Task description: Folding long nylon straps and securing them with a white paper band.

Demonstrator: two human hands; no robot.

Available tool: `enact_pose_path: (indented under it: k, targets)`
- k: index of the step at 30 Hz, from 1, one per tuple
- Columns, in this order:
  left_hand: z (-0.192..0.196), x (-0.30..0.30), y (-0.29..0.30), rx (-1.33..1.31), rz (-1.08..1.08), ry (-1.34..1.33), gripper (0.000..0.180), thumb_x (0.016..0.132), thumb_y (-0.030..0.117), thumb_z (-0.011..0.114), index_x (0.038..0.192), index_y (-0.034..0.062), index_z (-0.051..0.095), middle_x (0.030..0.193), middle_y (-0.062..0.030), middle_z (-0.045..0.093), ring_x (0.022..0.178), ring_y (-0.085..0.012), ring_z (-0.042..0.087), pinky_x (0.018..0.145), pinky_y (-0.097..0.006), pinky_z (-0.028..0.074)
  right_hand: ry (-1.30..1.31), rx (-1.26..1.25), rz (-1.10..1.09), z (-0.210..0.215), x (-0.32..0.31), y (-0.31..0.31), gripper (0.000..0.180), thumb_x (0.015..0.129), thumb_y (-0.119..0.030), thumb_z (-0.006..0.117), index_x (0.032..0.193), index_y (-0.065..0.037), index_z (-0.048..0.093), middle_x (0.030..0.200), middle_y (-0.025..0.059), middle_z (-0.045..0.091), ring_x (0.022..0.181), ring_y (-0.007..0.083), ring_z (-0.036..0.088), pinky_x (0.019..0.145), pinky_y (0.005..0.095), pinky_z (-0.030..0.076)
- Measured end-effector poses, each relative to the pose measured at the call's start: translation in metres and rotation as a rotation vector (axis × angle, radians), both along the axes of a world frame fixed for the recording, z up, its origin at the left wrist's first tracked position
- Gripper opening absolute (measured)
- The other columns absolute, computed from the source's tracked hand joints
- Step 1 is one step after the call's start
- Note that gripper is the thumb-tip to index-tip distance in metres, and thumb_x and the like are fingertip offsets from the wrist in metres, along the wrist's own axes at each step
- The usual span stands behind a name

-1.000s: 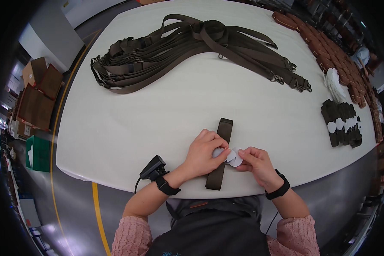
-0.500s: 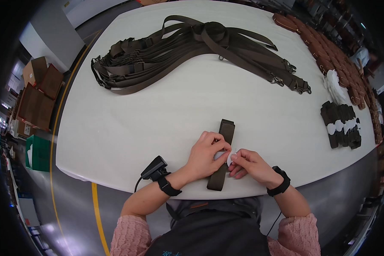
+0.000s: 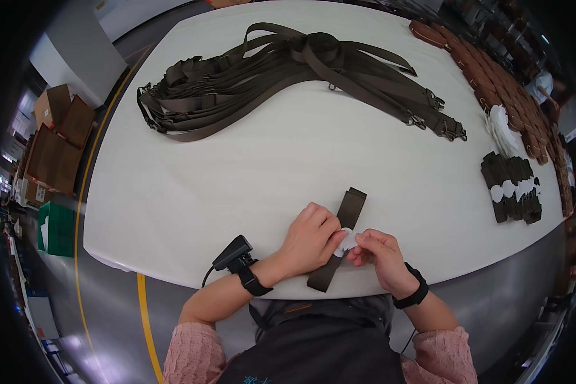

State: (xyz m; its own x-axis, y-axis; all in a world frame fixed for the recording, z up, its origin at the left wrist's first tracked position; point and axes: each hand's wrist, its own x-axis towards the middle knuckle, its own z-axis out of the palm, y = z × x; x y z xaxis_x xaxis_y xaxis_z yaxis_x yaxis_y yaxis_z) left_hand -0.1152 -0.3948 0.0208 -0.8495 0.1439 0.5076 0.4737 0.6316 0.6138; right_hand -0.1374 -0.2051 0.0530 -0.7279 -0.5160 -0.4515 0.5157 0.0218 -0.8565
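Note:
A folded dark brown webbing strap lies tilted near the table's front edge, its far end leaning right. Around its middle sits a white paper band with a rounded part. My left hand is closed on the strap from the left, the thumb against the white band. From the right, the thumb and fingers of my right hand pinch the band's edge. My fingers hide part of the band, so I cannot tell how its ends meet.
A heap of long dark straps with metal hooks lies across the far table. At the right are banded folded straps, white paper pieces and brown bundles. Cartons and a green bin stand left.
The strap has turned, its far end swinging right. The white band now lies across the strap's face, more of it showing. My right hand has shifted slightly with it.

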Motion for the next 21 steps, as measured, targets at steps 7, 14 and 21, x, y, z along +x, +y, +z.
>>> enact_pose_path:
  k: [7,14,21]
  targets:
    - [-0.004,0.002,-0.004,-0.012,-0.042,-0.135,0.012,0.083,0.016,0.066,0.080,0.0064,0.058,0.078,-0.0061,0.051,0.074,-0.0259,0.050,0.066,-0.037,0.042,0.435,0.339,0.173,-0.001,0.018,0.020,0.027,0.096,-0.022,0.053,0.085,0.002,0.059,0.075,0.0050,0.065,0.072,0.0100,0.063,0.064,0.0250,0.049]
    - [0.011,0.005,0.003,0.077,-0.046,-0.367,0.028,0.085,0.026,0.065,0.103,0.0056,0.059,0.084,-0.0071,0.059,0.069,-0.0210,0.057,0.065,-0.033,0.046,0.261,0.207,0.000,-0.002,0.036,0.033,0.039,0.094,-0.023,0.057,0.124,0.001,0.052,0.101,0.0127,0.063,0.088,0.0140,0.061,0.070,0.0262,0.050]
    - [-0.006,0.009,-0.002,0.757,-0.069,-0.531,0.039,0.086,0.012,0.064,0.119,-0.0009,0.047,0.089,-0.0086,0.062,0.073,-0.0120,0.059,0.064,-0.027,0.051,0.873,0.253,-0.016,-0.008,0.051,-0.003,0.075,0.089,-0.026,0.061,0.147,-0.005,0.019,0.138,0.0206,0.033,0.122,0.0332,0.042,0.102,0.0408,0.035]
